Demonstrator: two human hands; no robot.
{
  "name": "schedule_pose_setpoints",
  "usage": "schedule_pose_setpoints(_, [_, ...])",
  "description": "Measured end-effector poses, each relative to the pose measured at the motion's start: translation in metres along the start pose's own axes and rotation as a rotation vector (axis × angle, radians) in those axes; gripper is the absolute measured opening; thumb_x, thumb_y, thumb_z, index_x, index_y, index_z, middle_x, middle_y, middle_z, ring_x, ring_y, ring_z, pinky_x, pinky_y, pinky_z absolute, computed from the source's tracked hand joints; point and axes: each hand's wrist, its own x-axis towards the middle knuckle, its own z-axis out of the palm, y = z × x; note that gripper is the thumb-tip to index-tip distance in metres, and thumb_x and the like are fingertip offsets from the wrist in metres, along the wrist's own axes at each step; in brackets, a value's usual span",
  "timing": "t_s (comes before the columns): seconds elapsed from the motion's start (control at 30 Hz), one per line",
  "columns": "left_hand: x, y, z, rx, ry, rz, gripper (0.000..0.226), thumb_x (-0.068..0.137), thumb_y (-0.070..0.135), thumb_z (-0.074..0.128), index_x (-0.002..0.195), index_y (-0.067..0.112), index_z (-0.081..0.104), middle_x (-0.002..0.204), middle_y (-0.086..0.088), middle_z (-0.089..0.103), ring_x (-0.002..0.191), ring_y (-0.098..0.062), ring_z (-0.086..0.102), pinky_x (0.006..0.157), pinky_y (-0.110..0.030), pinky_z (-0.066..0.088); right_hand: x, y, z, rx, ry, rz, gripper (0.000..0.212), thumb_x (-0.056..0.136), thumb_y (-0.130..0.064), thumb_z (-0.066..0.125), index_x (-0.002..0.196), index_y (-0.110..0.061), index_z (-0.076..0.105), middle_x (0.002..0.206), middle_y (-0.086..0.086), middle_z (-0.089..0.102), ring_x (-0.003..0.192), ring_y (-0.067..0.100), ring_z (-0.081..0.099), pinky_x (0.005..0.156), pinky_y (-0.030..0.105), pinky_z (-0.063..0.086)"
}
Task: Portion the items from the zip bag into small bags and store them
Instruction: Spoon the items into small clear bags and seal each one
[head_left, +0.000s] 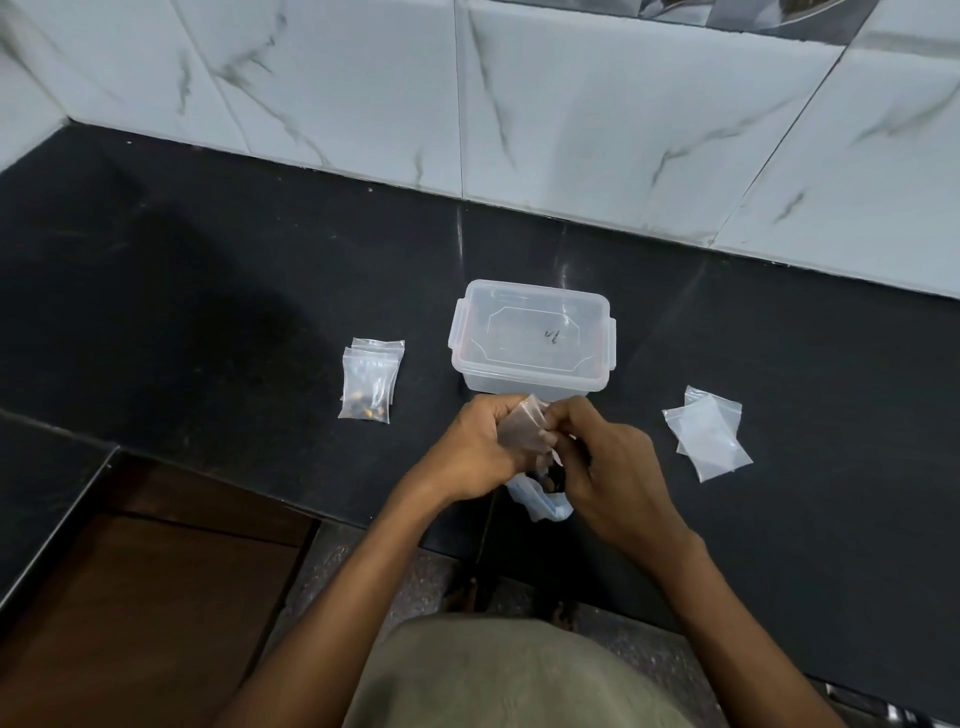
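We are mid-portioning at the black stone counter. Our left hand is curled around a small clear plastic zip pouch, gripping it near its mouth, while our right hand pinches the same pouch's edge with thumb and fingertips. Just below the hands, at six o'clock from them, lies the larger crumpled clear zip bag with dark contents showing; how much remains we cannot tell. At twelve o'clock sits the clear rectangular lidded plastic box, its lid on. At nine o'clock rests a stack of filled small pouches; at three o'clock, a pile of empty clear pouches. We judge the pouch in hand is being opened or sealed; next it needs either filling or pressing closed, then setting with the filled stack.
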Motion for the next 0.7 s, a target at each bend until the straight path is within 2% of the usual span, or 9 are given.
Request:
schedule_pose_setpoints(0.1, [-0.002, 0.005, -0.011, -0.133, -0.219, -0.068, 0.031, 0.083, -0.015, 0.071, 0.11, -0.002, 0.064, 0.085, 0.003, 0.068, 0.084, -0.007, 0.066, 0.079, -0.023, 0.054, 0.002, -0.008, -0.004, 0.03, -0.124, -0.067, 0.004, 0.095, -0.022, 0.053, 0.097, -0.025, 0.051, 0.071, -0.012, 0.059, 0.058, 0.01, 0.053, 0.054, 0.034, 0.046])
schedule_pose_setpoints(0.2, [0.0, 0.004, -0.019, -0.072, -0.257, -0.106, 0.04, 0.08, -0.016, 0.073, 0.11, 0.009, 0.066, 0.088, 0.004, 0.07, 0.088, -0.008, 0.066, 0.08, -0.027, 0.056, 0.001, -0.01, -0.004, 0.02, -0.187, -0.093, 0.005, 0.093, -0.03, 0.057, 0.097, -0.027, 0.056, 0.071, -0.018, 0.049, 0.061, 0.002, 0.047, 0.057, 0.025, 0.034])
schedule_pose_setpoints(0.27, [0.002, -0.001, -0.02, -0.02, -0.247, -0.113, 0.036, 0.079, -0.012, 0.075, 0.106, 0.011, 0.068, 0.091, -0.003, 0.069, 0.088, -0.012, 0.065, 0.078, -0.029, 0.057, 0.0, -0.01, -0.001, 0.105, -0.159, -0.058, 0.007, 0.094, -0.026, 0.067, 0.101, -0.027, 0.064, 0.077, -0.02, 0.057, 0.061, 0.001, 0.051, 0.061, 0.021, 0.036])
schedule_pose_setpoints(0.37, [0.005, -0.014, -0.015, 0.011, -0.048, -0.125, 0.032, 0.078, -0.006, 0.079, 0.103, 0.014, 0.071, 0.091, 0.002, 0.072, 0.086, -0.01, 0.066, 0.074, -0.022, 0.053, -0.004, -0.007, 0.004, 0.27, 0.096, 0.098, 0.014, 0.09, -0.009, 0.073, 0.1, -0.018, 0.071, 0.085, -0.017, 0.068, 0.064, 0.004, 0.061, 0.06, 0.019, 0.045])
schedule_pose_setpoints(0.43, [0.006, -0.019, -0.009, 0.062, 0.228, -0.183, 0.031, 0.079, 0.001, 0.08, 0.102, 0.021, 0.072, 0.095, 0.007, 0.074, 0.089, -0.011, 0.069, 0.075, -0.021, 0.052, -0.008, -0.001, 0.008, 0.177, 0.244, 0.237, 0.013, 0.089, -0.008, 0.072, 0.094, -0.02, 0.068, 0.086, -0.014, 0.067, 0.07, 0.008, 0.064, 0.061, 0.031, 0.053])
schedule_pose_setpoints(0.47, [0.005, -0.022, -0.006, 0.093, 0.373, -0.209, 0.028, 0.08, 0.006, 0.08, 0.1, 0.023, 0.07, 0.094, 0.008, 0.073, 0.087, -0.011, 0.068, 0.074, -0.021, 0.052, -0.011, 0.003, 0.009, 0.066, 0.247, 0.311, 0.011, 0.088, -0.014, 0.073, 0.092, -0.022, 0.066, 0.086, -0.013, 0.065, 0.073, 0.009, 0.063, 0.063, 0.036, 0.054])
schedule_pose_setpoints(0.57, [0.003, -0.03, 0.004, 0.172, 0.611, -0.299, 0.028, 0.078, 0.027, 0.083, 0.099, 0.023, 0.064, 0.094, 0.008, 0.069, 0.087, -0.012, 0.066, 0.072, -0.026, 0.05, -0.019, 0.014, 0.011, -0.249, -0.004, 0.521, 0.02, 0.086, -0.039, 0.068, 0.098, -0.025, 0.06, 0.094, -0.009, 0.059, 0.084, 0.017, 0.06, 0.068, 0.035, 0.049])
schedule_pose_setpoints(0.63, [0.004, -0.035, 0.011, 0.217, 0.595, -0.387, 0.041, 0.075, 0.04, 0.084, 0.102, 0.023, 0.058, 0.102, 0.005, 0.065, 0.094, -0.015, 0.064, 0.075, -0.029, 0.049, -0.022, 0.016, 0.013, -0.305, -0.194, 0.627, 0.03, 0.085, -0.044, 0.066, 0.104, -0.023, 0.056, 0.098, -0.004, 0.059, 0.088, 0.023, 0.06, 0.069, 0.033, 0.041])
schedule_pose_setpoints(0.7, [0.005, -0.039, 0.02, 0.249, 0.507, -0.467, 0.053, 0.07, 0.048, 0.086, 0.107, 0.023, 0.055, 0.108, 0.004, 0.063, 0.099, -0.017, 0.063, 0.082, -0.034, 0.054, -0.024, 0.017, 0.017, -0.249, -0.232, 0.661, 0.025, 0.083, -0.033, 0.067, 0.101, -0.02, 0.055, 0.092, -0.001, 0.062, 0.077, 0.023, 0.056, 0.063, 0.031, 0.037])
